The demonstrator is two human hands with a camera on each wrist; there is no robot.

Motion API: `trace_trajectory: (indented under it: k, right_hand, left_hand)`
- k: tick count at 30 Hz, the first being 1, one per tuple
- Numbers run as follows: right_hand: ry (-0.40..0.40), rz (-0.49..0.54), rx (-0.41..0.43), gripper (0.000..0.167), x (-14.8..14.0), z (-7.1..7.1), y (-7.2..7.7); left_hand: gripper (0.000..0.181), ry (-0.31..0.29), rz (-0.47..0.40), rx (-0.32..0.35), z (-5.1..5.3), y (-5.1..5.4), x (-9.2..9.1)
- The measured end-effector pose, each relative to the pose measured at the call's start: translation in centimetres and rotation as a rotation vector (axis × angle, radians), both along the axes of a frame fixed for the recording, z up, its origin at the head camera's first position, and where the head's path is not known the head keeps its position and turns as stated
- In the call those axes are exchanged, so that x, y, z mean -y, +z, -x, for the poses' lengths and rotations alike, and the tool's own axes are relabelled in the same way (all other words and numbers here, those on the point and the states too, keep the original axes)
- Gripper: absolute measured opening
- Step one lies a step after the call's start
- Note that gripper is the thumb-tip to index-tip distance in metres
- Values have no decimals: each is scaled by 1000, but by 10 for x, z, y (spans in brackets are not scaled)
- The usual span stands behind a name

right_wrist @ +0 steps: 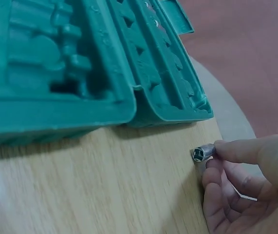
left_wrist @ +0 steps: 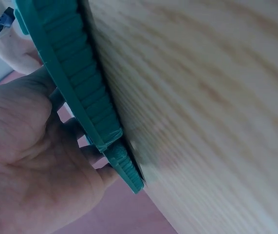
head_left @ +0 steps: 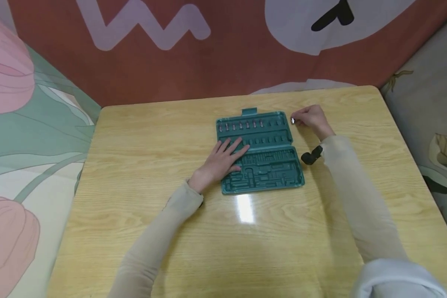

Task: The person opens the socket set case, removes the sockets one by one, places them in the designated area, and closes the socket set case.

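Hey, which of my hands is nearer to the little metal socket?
Right. Your right hand pinches the metal socket beside the right edge of the green case; your left hand is farther off, lying spread over the case's left side.

From my end, I have the left hand [head_left: 222, 161] palm down, fingers [head_left: 242, 152] fanned, left forearm [head_left: 152, 240] slanting inward. My right forearm [head_left: 352, 186] reaches farther forward, the right hand [head_left: 313, 118] pinching at its fingertips [right_wrist: 225, 148], lower fingers curled.

You've got a wood-grain tbl [head_left: 141, 145] w/ a bright glare patch [head_left: 245, 208]. Red-brn backdrop [head_left: 238, 62] w/ pale shapes [head_left: 104, 39] faces you; pink-flower print [head_left: 11, 231] on your L.
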State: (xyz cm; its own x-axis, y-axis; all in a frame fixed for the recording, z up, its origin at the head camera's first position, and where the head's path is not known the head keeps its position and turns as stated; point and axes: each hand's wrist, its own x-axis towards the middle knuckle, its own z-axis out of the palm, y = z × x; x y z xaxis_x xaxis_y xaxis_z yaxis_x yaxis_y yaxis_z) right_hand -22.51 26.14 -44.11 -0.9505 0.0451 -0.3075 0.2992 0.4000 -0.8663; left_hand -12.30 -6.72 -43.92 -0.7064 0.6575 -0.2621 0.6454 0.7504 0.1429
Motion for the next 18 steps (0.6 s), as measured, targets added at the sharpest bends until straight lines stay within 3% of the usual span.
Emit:
trace_trajectory:
  k: [18]
  right_hand:
    - [-54,-197,-11,25,9,-3,-1]
  left_hand:
    - [71,-13,17,-17,-1,2,0]
